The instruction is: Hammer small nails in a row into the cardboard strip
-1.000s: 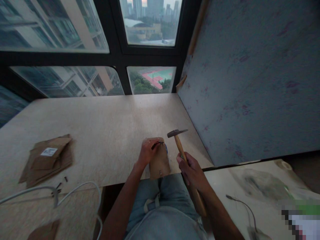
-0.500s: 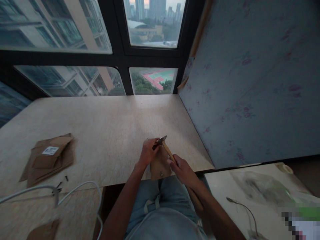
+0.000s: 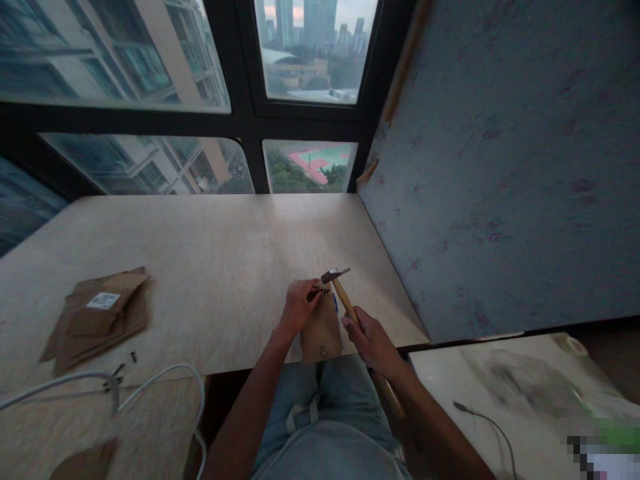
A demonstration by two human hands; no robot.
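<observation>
My right hand [image 3: 373, 337] is wrapped round the wooden handle of a hammer [image 3: 345, 295]. The metal head is raised just right of my left fingertips, apart from them, and the handle's butt sticks out below my wrist. A flat brown cardboard piece [image 3: 321, 333] lies at the table's front edge, by my lap. At its top edge my left hand [image 3: 300, 303] is closed in a pinch; small dark bits show by the fingertips, too small to name. A bit of blue peeks out at the cardboard's right side.
Stacked brown cardboard envelopes [image 3: 103, 320], the top one labelled, lie left on the pale table [image 3: 215, 267]. Several dark screws or nails [image 3: 119, 370] and a white cable [image 3: 185, 365] are nearby. A papered wall [image 3: 500, 200] bounds the right; a thin cable [image 3: 483, 411] lies on a lower white surface.
The hammer head has lifted off from beside my left fingertips and moved right, with my right hand shifting slightly right. My left hand stays at the cardboard's top edge.
</observation>
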